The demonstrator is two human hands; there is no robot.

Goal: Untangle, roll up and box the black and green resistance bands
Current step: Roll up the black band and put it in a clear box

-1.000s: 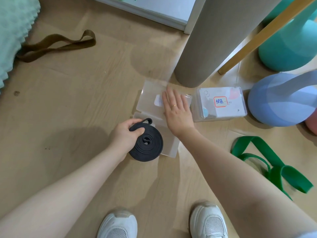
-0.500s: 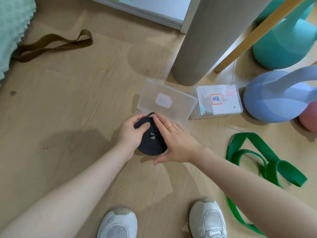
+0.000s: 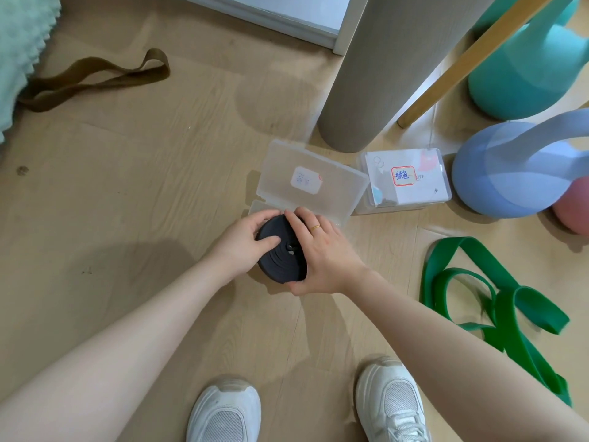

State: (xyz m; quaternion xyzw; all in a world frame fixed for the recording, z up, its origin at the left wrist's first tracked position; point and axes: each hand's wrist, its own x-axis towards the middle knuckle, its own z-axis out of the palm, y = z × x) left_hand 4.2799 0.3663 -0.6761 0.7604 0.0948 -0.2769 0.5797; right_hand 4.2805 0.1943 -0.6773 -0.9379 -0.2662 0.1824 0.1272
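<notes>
Rolled black band (image 3: 280, 261) clamped between left hand (image 3: 243, 242) and right hand (image 3: 322, 253), at open clear box's (image 3: 314, 183) 6 o'clock edge. Green band (image 3: 497, 301) loose on floor, 4 o'clock.

Bright, even daylight, soft shadows on the floor (image 3: 134, 193), wide-angle bending at edges.

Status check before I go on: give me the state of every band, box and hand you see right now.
black band: rolled into a coil, held over the open box
open box: lid raised, base mostly hidden by the hands
second box: lid shut, red-bordered label on top
green band: loose, looped on the floor
brown band: loose, lying flat
left hand: grips the coil
right hand: grips the coil
</notes>
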